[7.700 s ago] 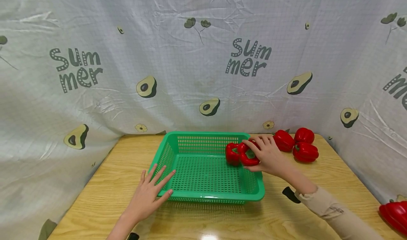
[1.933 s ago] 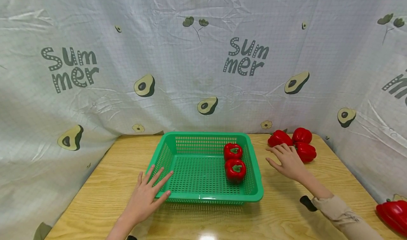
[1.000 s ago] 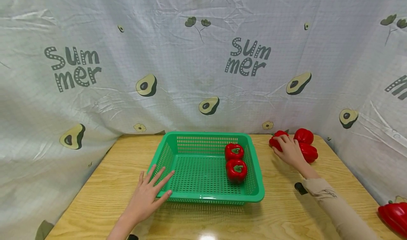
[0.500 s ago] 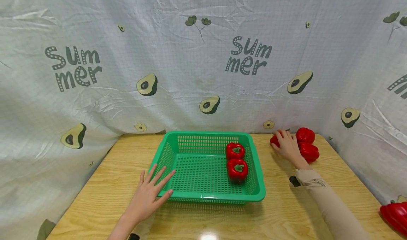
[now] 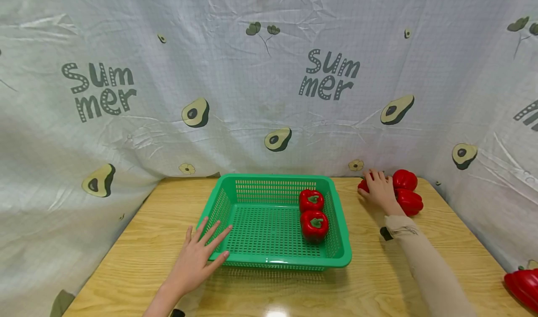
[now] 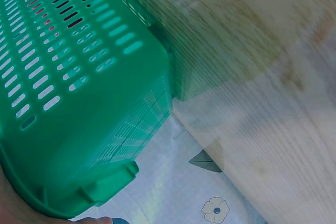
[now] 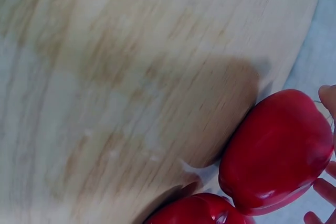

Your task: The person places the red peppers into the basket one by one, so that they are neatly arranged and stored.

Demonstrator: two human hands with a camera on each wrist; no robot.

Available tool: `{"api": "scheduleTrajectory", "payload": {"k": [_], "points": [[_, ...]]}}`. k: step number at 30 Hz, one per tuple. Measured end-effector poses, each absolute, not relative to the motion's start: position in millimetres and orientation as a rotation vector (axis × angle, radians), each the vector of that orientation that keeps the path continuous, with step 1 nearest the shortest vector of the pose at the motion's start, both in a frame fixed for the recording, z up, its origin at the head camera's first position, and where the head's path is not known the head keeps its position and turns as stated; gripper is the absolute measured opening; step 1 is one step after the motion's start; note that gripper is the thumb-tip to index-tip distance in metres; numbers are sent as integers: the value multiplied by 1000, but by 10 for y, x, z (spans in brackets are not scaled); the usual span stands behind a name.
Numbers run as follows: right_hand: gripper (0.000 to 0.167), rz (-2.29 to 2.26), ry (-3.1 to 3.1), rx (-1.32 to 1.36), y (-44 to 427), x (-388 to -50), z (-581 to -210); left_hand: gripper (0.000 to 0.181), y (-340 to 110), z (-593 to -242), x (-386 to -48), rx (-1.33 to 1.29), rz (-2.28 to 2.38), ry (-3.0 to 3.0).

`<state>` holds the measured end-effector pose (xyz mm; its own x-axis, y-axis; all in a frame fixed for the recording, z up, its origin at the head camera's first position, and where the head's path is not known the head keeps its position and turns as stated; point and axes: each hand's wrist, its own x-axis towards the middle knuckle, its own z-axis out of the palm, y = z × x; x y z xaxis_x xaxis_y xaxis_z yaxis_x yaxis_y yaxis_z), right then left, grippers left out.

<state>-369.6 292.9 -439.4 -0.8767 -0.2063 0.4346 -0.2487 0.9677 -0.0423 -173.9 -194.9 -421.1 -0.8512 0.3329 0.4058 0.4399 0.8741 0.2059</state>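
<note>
A white printed cloth (image 5: pixel 235 74) is hanging behind and beside a wood-grain table (image 5: pixel 138 261); at left, the left hand (image 5: pixel 191 263) is resting at the near left corner of a green slotted basket (image 5: pixel 277 260), its fingers spreading wide apart and pinching nothing; the left wrist view is showing the same hand against the rim, with only part of it visible.

Inside the basket, along its right side, two red peppers are sitting one behind the other, the rear pepper (image 5: pixel 311 200) touching the front pepper (image 5: pixel 314 227); both are showing green stems.

Right of the basket, well apart from it, the right hand (image 5: pixel 381 193) is gripping a third pepper (image 7: pixel 278 150) on the table near the cloth; thumb and fingers are curling round its far end, the fingers standing somewhat apart; how firmly they are pressing, I cannot tell; a beige sleeve (image 5: pixel 424 261) is covering the forearm.

Just right of that hand, a back pepper (image 5: pixel 405 180) and a near pepper (image 5: pixel 410 202) are lying together; at the far right edge, another red item (image 5: pixel 523 286) is showing, partly cut off.
</note>
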Motion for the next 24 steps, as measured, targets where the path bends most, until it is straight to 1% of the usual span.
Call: {"api": "scheduleTrajectory", "payload": {"k": [7, 14, 24], "points": [[56, 64, -2739, 279, 2943, -3741, -4371, 57, -1950, -4207, -1746, -578, -390, -2671], [53, -3, -2710, 262, 2959, -3726, -4365, 57, -1951, -4229, -1751, -591, -385, -2646], [57, -61, -2752, 249, 2983, -3753, -4392, 56, -1950, -4217, -1747, -577, -397, -2678]]}}
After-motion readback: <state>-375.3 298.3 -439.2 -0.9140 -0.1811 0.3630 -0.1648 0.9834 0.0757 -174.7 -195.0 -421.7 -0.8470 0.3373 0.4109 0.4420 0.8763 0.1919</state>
